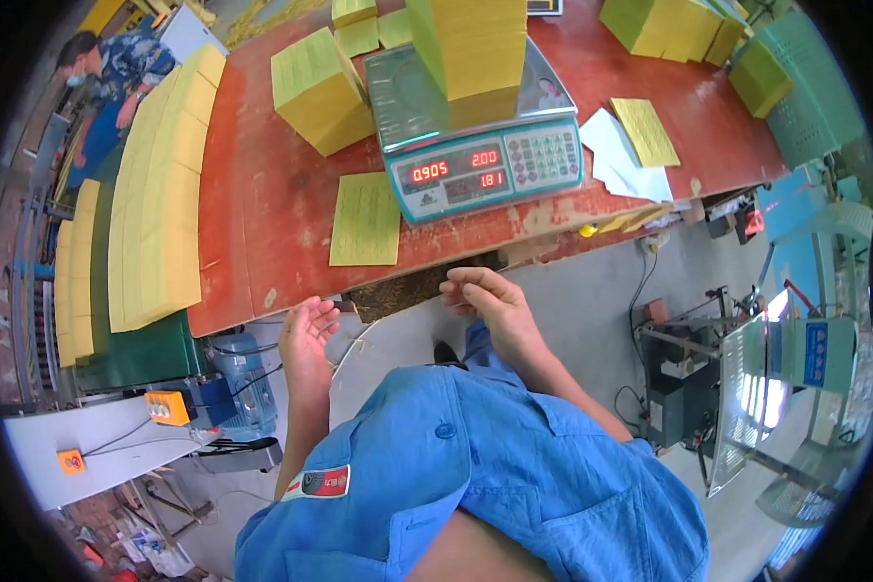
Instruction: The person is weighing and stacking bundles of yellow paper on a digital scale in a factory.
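Both hands hover at the near edge of a red table (pixel 262 233). My left hand (pixel 307 339) has its fingers loosely bent and a little apart. Close to its fingertips is a small dark piece (pixel 343 306); whether they touch, I cannot tell. My right hand (pixel 495 308) is closed, thumb against bent fingers, and anything inside is hidden. Beyond them stands a teal-and-grey digital scale (pixel 485 170) with lit red digits, bearing a tall stack of yellow paper (pixel 480 48). A flat yellow sheet (pixel 367 223) lies left of the scale, near the edge.
Left of the scale is a yellow paper block (pixel 320 92); a long row of yellow stacks (pixel 165 194) lines the left. White papers (pixel 616 155) and a yellow sheet (pixel 646 133) lie right. A green perforated crate (pixel 810 92) stands far right. Another person (pixel 116 82) is at far left.
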{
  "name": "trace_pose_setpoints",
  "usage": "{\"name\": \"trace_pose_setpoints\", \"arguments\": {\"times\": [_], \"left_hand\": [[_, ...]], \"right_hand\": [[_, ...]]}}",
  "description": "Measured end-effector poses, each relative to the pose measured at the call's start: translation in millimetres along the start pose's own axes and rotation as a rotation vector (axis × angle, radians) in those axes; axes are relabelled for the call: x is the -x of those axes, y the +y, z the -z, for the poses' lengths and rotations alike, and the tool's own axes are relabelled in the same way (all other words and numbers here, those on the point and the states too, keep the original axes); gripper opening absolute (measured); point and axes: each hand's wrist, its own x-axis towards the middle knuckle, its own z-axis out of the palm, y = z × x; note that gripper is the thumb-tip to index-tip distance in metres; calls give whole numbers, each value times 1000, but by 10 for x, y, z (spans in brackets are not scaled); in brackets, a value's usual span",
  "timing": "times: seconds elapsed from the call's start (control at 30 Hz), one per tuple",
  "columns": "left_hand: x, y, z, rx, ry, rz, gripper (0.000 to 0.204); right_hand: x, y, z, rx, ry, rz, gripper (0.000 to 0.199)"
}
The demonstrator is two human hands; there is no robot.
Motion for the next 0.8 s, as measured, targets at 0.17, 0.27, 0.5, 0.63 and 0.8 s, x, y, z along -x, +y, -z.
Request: {"name": "trace_pose_setpoints", "arguments": {"times": [0.17,0.27,0.5,0.63,0.8], "left_hand": [[91,48,-104,39,-123,-4,28],[122,53,-242,45,-196,-14,27],[66,5,-490,49,-204,25,27],[-47,22,-631,35,-148,-28,26],[-301,68,-915,16,-29,-27,24]], "right_hand": [[206,31,-82,55,-7,7,27],[263,21,-69,43,-10,30,27],[89,-66,36,30,-40,-5,25],[-73,-267,159,47,-77,-35,26],[-283,-375,445,44,-99,-87,25]]}}
